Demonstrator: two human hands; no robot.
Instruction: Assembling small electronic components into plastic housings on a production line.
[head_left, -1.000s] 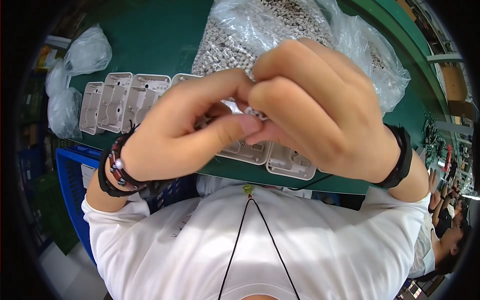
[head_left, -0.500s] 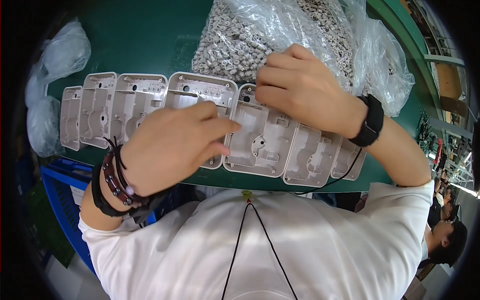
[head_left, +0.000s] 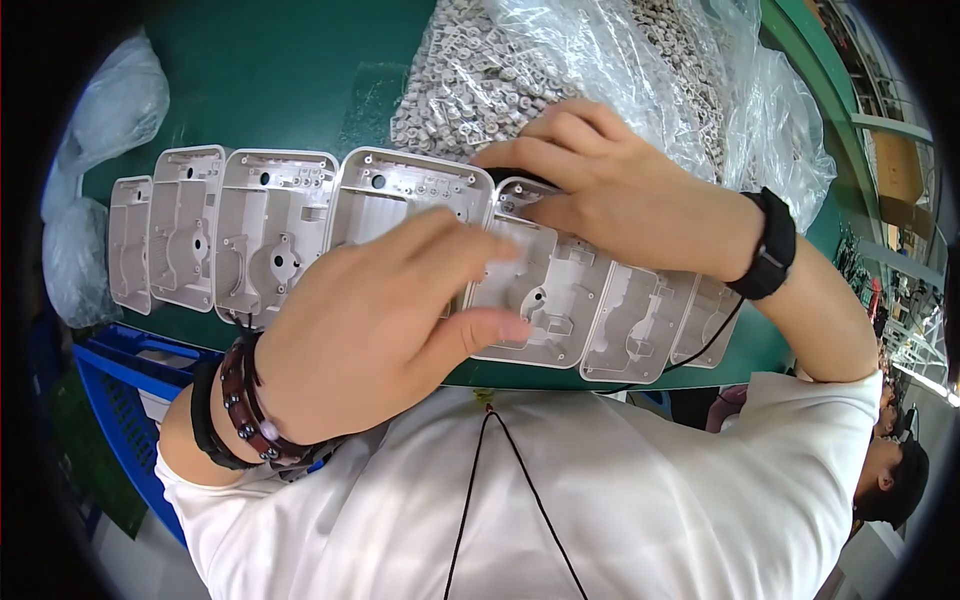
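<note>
A row of pale grey plastic housings (head_left: 283,215) lies open side up across the green table. My left hand (head_left: 385,315) hovers over the middle housings, thumb and index finger apart, the fingertips smeared by motion. Nothing shows between them. My right hand (head_left: 615,195) is at the far end of one housing (head_left: 560,325) right of the middle. Its thumb is inside and its fingers curl over the far wall, gripping that rim. Any small part under those fingers is hidden. Just beyond this hand lies a clear plastic bag of small grey plastic pieces (head_left: 455,85).
Clear plastic bags (head_left: 120,105) hang at the table's left edge. A blue plastic crate (head_left: 110,390) stands below at the left. A black cord (head_left: 695,350) crosses the right-hand housings. Another person (head_left: 893,475) sits at the far right.
My right hand's index finger has stretched leftward over the housing's far wall. My left hand has moved slightly right, its thumb and index finger wider apart. The housings sit a little differently in view.
</note>
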